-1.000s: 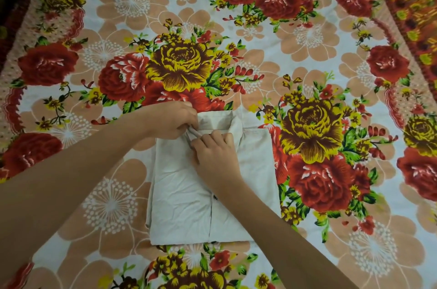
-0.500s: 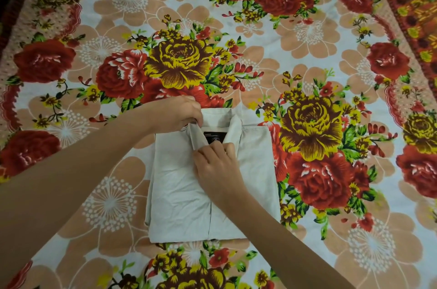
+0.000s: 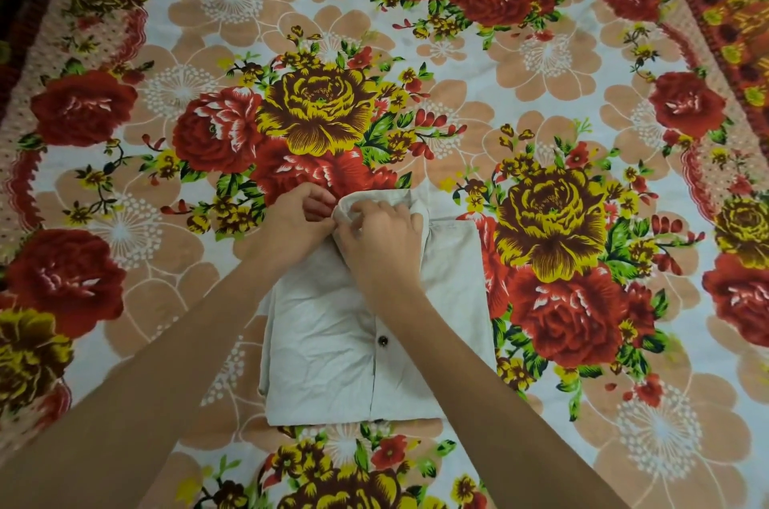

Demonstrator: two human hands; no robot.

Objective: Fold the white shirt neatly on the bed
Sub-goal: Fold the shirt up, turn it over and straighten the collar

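The white shirt point(image 3: 333, 354) lay on the floral bedsheet point(image 3: 541, 50) as a compact rectangle, front side up, with the button placket running along its long axis from the near hem toward the collar point(image 3: 374, 202) at the far end. One dark button point(image 3: 381, 339) was visible on the placket.

Both hands worked at the collar end, directly beyond the folded body. The left hand point(image 3: 295, 223) sat at the collar's left corner with its fingers curled in and pinching the fabric edge. The right hand point(image 3: 383, 238) lay on top of the collar, fingers bent and gripping the same bunched fold, its forearm crossing the shirt's right half. The two hands touched or nearly touched; the exact contact point was hidden by the knuckles.

Judged from this layout, the fold was largely complete and the step in hand was shaping the collar. The collar lay crosswise to the placket, so any smoothing stroke would need to travel left to right, with each hand nearest its own collar point.
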